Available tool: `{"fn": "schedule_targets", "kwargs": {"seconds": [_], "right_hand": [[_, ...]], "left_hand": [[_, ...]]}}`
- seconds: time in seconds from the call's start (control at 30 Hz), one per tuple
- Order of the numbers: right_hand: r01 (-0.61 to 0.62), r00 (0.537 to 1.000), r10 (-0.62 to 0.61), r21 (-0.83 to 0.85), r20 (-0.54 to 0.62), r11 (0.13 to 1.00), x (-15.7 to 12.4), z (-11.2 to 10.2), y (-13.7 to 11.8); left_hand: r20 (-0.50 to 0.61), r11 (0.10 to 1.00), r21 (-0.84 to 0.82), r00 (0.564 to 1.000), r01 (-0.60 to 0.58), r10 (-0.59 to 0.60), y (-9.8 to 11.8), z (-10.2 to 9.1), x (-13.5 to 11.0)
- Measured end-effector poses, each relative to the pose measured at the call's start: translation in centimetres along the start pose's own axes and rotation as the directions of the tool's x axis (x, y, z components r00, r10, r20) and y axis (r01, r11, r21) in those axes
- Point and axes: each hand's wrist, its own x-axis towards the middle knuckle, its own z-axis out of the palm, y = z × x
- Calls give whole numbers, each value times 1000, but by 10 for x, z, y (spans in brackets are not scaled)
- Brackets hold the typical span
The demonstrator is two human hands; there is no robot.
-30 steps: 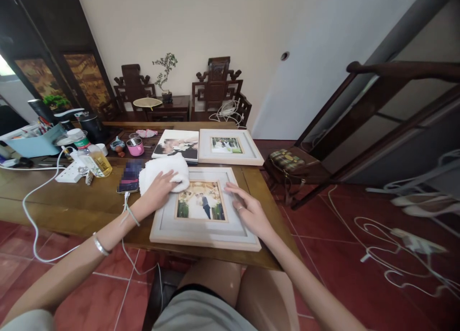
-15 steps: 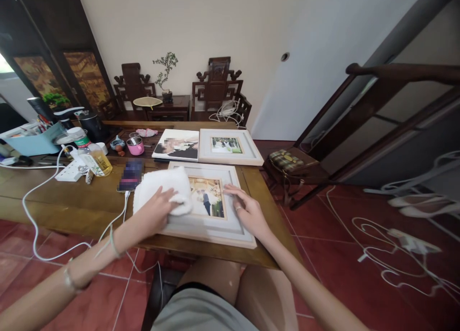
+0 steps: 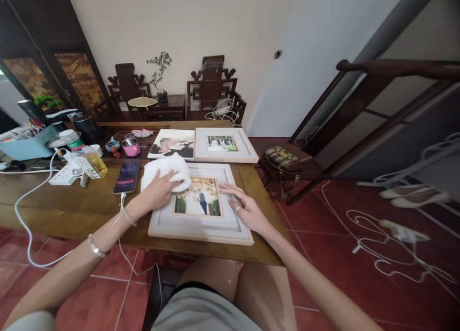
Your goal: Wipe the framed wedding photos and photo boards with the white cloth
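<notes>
A white towel [image 3: 167,167] lies bunched over the upper left part of a pale wooden picture frame [image 3: 201,234]. My left hand [image 3: 160,191] presses on the towel, its fingers gripping the cloth's near side. Inside the frame a wide pale mat surrounds a photo [image 3: 197,197] of a couple in wedding clothes. My right hand [image 3: 245,207] rests on the frame's right side, fingers stretched out and holding nothing, a ring on one finger. The towel hides the frame's upper left corner.
Behind lie a second framed photo [image 3: 223,144] and a photo panel [image 3: 172,144]. To the left are a phone [image 3: 125,176] on a cable, a pink cup [image 3: 131,148], an oil-coloured bottle [image 3: 91,163], a power strip [image 3: 63,174] and a blue bin [image 3: 27,145]. A chair [image 3: 298,161] holds a plaid bag.
My left hand has pushed the towel up and away across the frame, uncovering its lower left part and the photo's left side. My right hand stays on the frame's right side.
</notes>
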Motion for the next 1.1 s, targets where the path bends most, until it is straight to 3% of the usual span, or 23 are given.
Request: {"fn": "schedule_targets", "kwargs": {"seconds": [0.1,0.2,0.43,0.57,0.67,0.83,0.93,1.03,1.1], "right_hand": [[4,1000,-4,-3,-15,1000,0,1,-2],[16,1000,-16,-2,-24,1000,-1,2,-5],[-4,999,4,7,-50,1000,-1,4,-8],[4,999,-4,4,-47,1000,-1,3,-6],[15,999,-15,-5,-29,1000,-1,2,-5],[22,1000,-22,-9,-14,1000,-2,2,-5],[16,1000,-16,-9,-26,1000,-2,2,-6],[11,999,-11,-8,-36,1000,-2,2,-7],[10,999,-10,-10,-40,1000,-2,3,-8]], "left_hand": [[-60,998,54,998,-14,17,-14,2,20],[-82,995,84,994,-61,68,-8,5,13],[131,982,84,979,-167,155,54,-15,-71],[120,976,66,972,-209,200,71,-25,-94],[89,982,62,981,-179,173,59,-17,-76],[-58,990,91,992,-109,115,13,-1,-7],[-116,994,102,992,-38,50,-2,1,28],[-61,994,99,997,-49,56,3,2,36],[9,991,94,995,-98,98,15,2,23]]}}
